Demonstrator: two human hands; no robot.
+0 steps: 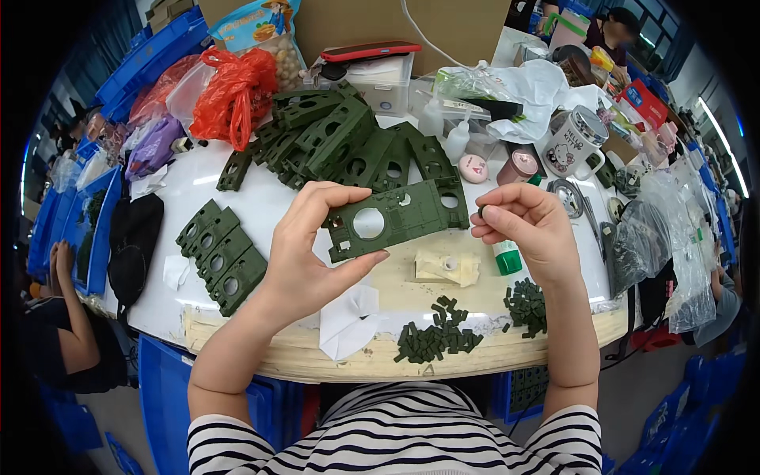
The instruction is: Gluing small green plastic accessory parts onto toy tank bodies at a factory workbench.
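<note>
My left hand (301, 257) grips a dark green plastic model-tank hull plate (412, 218) by its left end, thumb below and fingers above. The plate has a large round hole and is held tilted over the table. Just off its right end, my right hand (538, 229) pinches a small dark green part (481, 211), mostly covered by the fingertips. Below lie a pile of small green pieces (439, 334) and a second pile (526, 307). A bottle with a green cap (508, 261) and a block wrapped in yellowish tape (431, 269) sit behind them.
Similar green hulls (344, 138) are heaped at the back; a row of green plates (223, 257) lies left. Folded white paper (348, 321) is near the front edge. A red bag (233, 91), dropper bottle (457, 141) and white mug (571, 142) stand around. Co-workers sit at both sides.
</note>
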